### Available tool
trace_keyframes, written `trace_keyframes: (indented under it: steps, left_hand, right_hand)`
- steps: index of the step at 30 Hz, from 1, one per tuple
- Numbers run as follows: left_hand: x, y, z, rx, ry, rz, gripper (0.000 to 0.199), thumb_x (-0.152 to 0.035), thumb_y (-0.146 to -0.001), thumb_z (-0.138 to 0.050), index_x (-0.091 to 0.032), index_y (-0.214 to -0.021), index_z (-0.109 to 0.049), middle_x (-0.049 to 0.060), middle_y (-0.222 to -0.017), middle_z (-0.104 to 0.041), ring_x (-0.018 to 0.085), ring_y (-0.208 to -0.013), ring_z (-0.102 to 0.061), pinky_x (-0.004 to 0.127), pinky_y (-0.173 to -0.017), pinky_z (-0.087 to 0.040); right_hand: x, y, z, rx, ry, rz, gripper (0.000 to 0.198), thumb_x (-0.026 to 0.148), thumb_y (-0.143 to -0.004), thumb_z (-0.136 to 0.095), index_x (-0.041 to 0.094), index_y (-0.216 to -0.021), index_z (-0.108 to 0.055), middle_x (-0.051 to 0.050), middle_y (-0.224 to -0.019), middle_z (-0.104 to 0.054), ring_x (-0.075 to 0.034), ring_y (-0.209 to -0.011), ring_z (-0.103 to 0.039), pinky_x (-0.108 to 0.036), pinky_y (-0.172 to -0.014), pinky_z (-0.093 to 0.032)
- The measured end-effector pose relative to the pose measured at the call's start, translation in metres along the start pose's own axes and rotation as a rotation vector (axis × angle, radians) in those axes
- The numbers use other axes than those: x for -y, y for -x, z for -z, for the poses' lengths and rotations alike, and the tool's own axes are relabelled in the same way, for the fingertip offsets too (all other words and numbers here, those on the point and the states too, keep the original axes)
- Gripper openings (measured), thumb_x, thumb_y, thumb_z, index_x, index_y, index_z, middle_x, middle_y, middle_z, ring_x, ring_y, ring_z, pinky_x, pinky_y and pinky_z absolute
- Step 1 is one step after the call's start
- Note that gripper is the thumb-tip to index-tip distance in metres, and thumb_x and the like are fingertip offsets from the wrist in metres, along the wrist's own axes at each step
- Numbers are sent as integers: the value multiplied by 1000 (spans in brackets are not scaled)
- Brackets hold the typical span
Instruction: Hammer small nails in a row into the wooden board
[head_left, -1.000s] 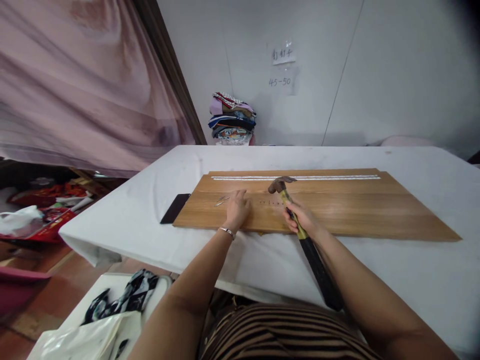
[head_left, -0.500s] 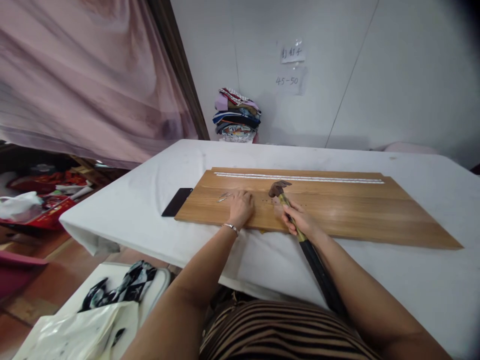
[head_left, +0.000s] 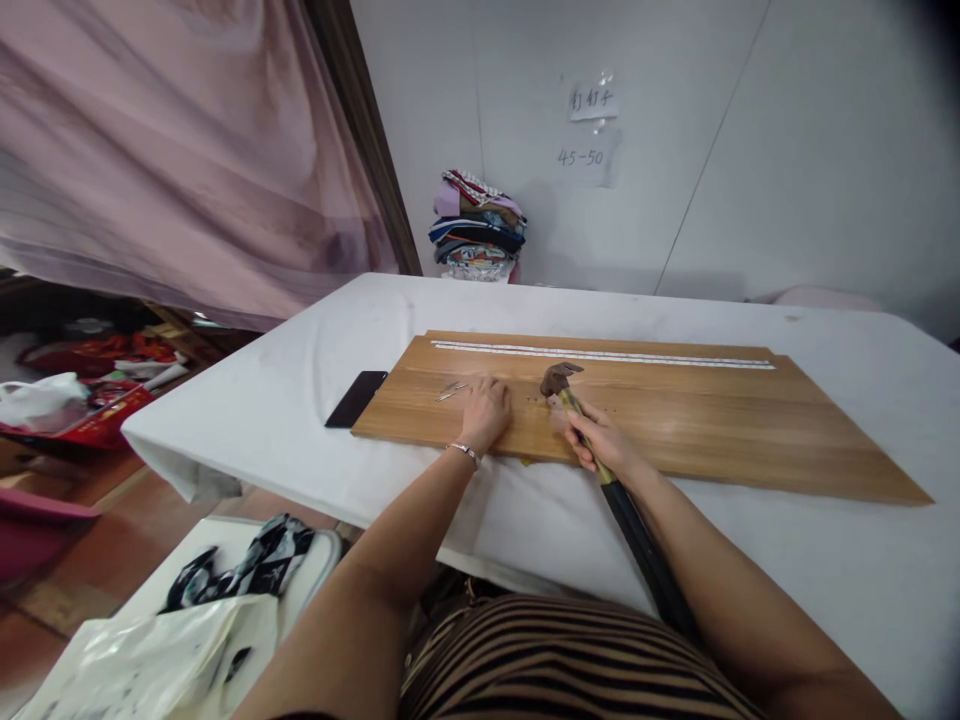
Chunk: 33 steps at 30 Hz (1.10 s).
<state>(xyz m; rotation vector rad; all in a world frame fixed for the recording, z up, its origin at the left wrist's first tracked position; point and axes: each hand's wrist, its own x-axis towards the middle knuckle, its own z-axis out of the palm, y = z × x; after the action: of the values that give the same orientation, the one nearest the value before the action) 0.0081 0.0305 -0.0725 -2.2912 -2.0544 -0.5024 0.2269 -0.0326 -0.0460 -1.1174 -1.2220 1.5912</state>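
My right hand point(head_left: 602, 440) is wrapped round the yellow upper handle of a claw hammer point(head_left: 626, 520). Its rusty metal head is tilted just above the wooden board point(head_left: 720, 430), or touching it; I cannot tell which. Palm down, my left hand point(head_left: 486, 408) rests on the board with its fingers laid out on the wood. Several loose nails point(head_left: 451, 390) lie just left of that hand. Small dark marks or nail heads point(head_left: 534, 399) show in the wood near the hammer head. Two white measuring strips point(head_left: 600, 355) run along the board's far edge.
A white-covered table point(head_left: 300, 390) carries the board, and a black flat object point(head_left: 355, 400) lies at its left end. Folded clothes point(head_left: 478, 228) are stacked behind the table. At the lower left, a white stool point(head_left: 150, 575) bears a patterned cloth and a plastic bag.
The view has shifted slightly. Both hands and the hammer stay in nearly the same place on the board.
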Motion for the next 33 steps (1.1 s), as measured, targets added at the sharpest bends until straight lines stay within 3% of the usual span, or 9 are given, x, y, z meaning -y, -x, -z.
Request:
trace_keyframes:
  steps: [7,20,26,33]
  left_hand:
    - [-1,0,0,0,1,0,27,-24,-104,-46,-21,-101,-73,11,-120,-72,28,-118,-61,41,-101,-45]
    - [-1,0,2,13,4,0,29,-24,-103,-45,-21,-101,-74,12,-120,-71,28,-117,-61,42,-102,-44]
    - [-3,1,4,10,10,6,28,-22,-103,-46,-21,-99,-73,12,-118,-71,28,-118,-60,41,-102,-44]
    - [-3,1,5,12,3,6,26,-23,-103,-48,-21,-99,-73,11,-120,-72,28,-119,-61,40,-101,-45]
  right_hand:
    - [2,1,-1,-18,3,0,48,62,-75,-73,24,-98,-53,12,-60,-54,-4,-33,-37,-18,-29,-29]
    - [0,-1,0,0,-41,8,59,57,-78,-73,25,-123,-56,13,-58,-54,-6,-32,-38,-18,-29,-27]
    - [-1,-1,-1,-2,-3,-19,53,59,-75,-74,24,-110,-57,12,-56,-54,-6,-33,-38,-17,-29,-28]
    - [-1,-1,-1,-9,-15,2,53,57,-78,-74,24,-116,-58,13,-57,-53,-5,-32,-37,-17,-29,-27]
